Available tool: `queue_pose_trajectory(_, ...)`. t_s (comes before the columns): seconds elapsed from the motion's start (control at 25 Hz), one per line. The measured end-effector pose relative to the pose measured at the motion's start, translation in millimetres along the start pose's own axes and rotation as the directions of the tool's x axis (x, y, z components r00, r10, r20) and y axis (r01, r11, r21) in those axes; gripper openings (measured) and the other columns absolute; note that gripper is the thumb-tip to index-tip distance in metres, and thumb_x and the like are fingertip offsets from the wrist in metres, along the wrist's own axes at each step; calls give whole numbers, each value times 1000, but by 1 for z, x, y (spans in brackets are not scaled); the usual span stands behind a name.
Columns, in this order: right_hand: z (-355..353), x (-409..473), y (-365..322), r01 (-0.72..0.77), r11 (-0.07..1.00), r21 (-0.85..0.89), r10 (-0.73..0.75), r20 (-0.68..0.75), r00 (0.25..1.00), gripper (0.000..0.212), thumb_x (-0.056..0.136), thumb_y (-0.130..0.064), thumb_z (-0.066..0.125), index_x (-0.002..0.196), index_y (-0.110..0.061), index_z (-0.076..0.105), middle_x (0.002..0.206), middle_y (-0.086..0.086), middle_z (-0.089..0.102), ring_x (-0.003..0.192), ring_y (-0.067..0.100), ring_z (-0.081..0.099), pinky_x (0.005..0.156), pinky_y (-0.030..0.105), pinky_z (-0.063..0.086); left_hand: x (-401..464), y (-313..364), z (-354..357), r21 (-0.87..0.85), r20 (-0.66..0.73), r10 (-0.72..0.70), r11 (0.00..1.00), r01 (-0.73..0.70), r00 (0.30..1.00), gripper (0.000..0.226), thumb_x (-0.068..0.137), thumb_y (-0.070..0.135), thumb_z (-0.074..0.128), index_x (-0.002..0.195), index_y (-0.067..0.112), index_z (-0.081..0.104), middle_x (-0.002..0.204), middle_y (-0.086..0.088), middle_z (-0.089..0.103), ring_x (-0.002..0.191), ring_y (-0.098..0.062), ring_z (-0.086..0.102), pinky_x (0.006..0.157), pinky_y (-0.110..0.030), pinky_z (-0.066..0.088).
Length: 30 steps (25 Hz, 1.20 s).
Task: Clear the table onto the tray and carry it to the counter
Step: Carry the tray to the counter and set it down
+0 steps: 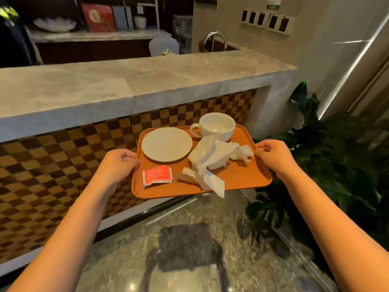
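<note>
I hold an orange tray (242,175) in the air, level, in front of a grey marble counter (126,85). My left hand (117,165) grips the tray's left edge and my right hand (273,157) grips its right edge. On the tray lie a white saucer (166,143) at the back left, a white cup (216,126) at the back right, crumpled white napkins (212,159) in the middle, a red sachet (157,175) at the front left and a small torn wrapper (186,175) beside it.
The counter front is a brown checkered panel (63,165). A large green plant (336,154) stands to the right on the floor. Behind the counter are a tap (216,39) and shelves with dishes and a red box (99,17). The floor is polished stone.
</note>
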State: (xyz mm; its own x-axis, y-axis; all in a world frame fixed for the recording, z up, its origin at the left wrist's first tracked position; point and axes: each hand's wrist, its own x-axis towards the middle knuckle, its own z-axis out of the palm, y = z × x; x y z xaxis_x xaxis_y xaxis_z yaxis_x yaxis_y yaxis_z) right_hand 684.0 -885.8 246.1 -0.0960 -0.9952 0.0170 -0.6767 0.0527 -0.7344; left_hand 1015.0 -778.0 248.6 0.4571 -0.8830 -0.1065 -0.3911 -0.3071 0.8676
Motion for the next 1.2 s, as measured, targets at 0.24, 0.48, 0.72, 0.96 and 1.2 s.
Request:
queue_pose_trajectory(0.24, 16, 133, -36, 49, 997, 65, -52, 35, 998, 21, 83, -4, 56, 72, -20, 64, 76, 10, 67, 77, 27, 64, 75, 40, 54, 119, 37, 16, 3, -66, -4, 1000, 4, 998, 9, 82, 8, 59, 81, 9, 67, 81, -14, 70, 80, -28, 64, 76, -42, 52)
queue_pose_trajectory(0.48, 20, 268, -56, 107, 989, 99, -118, 114, 986, 29, 81, -2, 57, 63, -24, 62, 73, 8, 65, 77, 26, 62, 75, 38, 53, 219, 76, 50, -93, -120, -15, 996, 4, 993, 18, 82, 2, 58, 69, 14, 62, 69, -12, 63, 67, -24, 57, 63, -31, 45)
queue_pose_trajectory(0.72, 29, 394, -81, 122, 986, 111, -137, 146, 980, 31, 81, -1, 56, 61, -25, 59, 71, 9, 63, 69, 24, 60, 62, 26, 54, 306, 116, 83, -142, -194, -51, 990, 23, 980, 16, 83, 1, 57, 72, 11, 61, 69, -8, 60, 65, -20, 56, 60, -28, 44)
queue_pose_trajectory(0.96, 50, 494, -95, 80, 989, 121, -97, 145, 985, 31, 81, 0, 57, 62, -24, 60, 77, 11, 63, 77, 25, 59, 73, 38, 52, 404, 150, 107, -143, -193, -35, 990, 7, 980, 9, 84, -3, 55, 83, 4, 60, 70, -10, 57, 62, -16, 54, 44, -16, 50)
queue_pose_trajectory(1.2, 69, 567, -109, 34, 990, 138, -53, 134, 990, 16, 81, 2, 56, 80, -10, 67, 87, 13, 63, 81, 25, 58, 71, 35, 49, 490, 183, 122, -65, -183, -76, 996, 65, 980, 20, 85, 2, 56, 67, 11, 60, 73, -7, 58, 68, -14, 55, 54, -24, 43)
